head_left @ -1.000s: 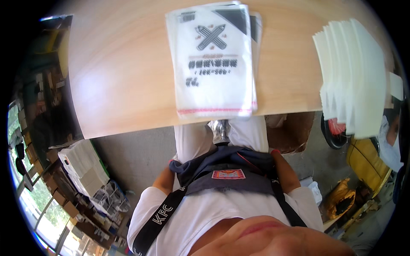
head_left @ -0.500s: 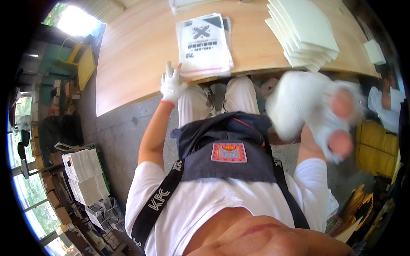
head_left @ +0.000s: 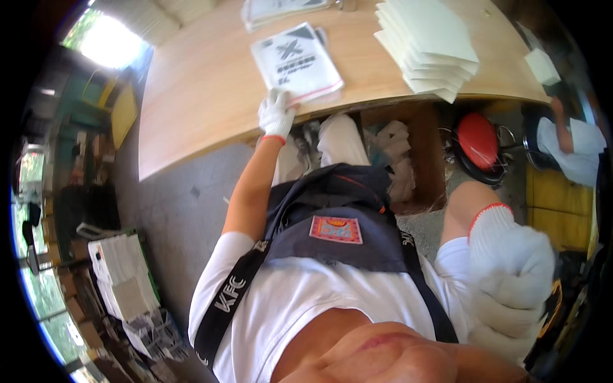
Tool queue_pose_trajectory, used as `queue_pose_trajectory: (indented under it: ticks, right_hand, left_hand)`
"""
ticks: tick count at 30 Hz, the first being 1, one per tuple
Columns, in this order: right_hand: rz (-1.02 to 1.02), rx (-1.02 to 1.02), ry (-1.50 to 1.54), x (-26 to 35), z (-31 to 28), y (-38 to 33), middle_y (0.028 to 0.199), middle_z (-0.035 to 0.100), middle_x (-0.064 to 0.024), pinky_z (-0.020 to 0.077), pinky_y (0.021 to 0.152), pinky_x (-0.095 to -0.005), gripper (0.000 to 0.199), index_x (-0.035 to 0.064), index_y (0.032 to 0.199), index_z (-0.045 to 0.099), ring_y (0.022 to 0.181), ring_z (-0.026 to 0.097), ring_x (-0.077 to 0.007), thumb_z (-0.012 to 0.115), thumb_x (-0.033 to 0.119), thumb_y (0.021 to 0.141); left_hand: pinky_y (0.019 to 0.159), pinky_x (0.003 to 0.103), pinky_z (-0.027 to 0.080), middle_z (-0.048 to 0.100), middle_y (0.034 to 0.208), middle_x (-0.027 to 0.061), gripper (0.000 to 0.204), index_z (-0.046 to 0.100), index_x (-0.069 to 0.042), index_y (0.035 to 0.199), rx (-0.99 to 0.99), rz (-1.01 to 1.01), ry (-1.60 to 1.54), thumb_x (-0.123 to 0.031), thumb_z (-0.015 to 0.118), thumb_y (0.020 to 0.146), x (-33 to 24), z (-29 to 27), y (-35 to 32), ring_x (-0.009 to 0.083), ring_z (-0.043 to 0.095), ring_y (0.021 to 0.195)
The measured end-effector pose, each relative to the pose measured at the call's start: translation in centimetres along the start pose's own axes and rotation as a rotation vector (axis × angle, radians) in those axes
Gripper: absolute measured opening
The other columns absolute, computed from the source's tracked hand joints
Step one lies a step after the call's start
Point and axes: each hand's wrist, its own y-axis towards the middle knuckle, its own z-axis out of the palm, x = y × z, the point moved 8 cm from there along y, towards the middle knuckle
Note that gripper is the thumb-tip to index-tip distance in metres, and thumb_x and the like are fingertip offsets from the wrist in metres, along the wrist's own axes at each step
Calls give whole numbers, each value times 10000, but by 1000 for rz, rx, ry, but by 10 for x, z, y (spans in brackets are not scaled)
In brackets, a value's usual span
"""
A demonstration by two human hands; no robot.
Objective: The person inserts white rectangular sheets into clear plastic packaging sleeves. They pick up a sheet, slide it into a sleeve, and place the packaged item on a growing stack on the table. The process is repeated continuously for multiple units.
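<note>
Head view: left hand point(head_left: 276, 113) touches printed bag point(head_left: 296, 63), white stack point(head_left: 429, 45) nearby.

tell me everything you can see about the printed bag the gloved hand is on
The printed bag is a flat, clear plastic pouch with white contents, black print and a large cross mark, and a thin red strip along its near edge. It lies flat on the wooden table near the front edge, apparently atop more of the same. The left hand, in a white glove, rests on its near corner.
</note>
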Motion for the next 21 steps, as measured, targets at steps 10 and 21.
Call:
queue_pose_trajectory:
  ticks: [10, 21]
  right_hand:
    - [1946, -562, -191, -210, -86, -341, 665, 569, -9, 317, 385, -201, 294, 48, 931, 592, 441, 416, -55, 538, 336, 905]
    - [2127, -1048, 175, -235, -94, -396, 621, 521, 29, 243, 331, -191, 199, 62, 918, 584, 404, 333, -38, 603, 253, 865]
  left_hand:
    - [948, 419, 378, 454, 1290, 63, 395, 571, -178, 1121, -76, 88, 10, -294, 657, 754, -2, -4, -5, 309, 445, 1142]
    - [925, 430, 396, 481, 1245, 50, 361, 574, -166, 1094, -124, 137, -4, -286, 641, 760, -2, -5, -7, 330, 467, 1103]
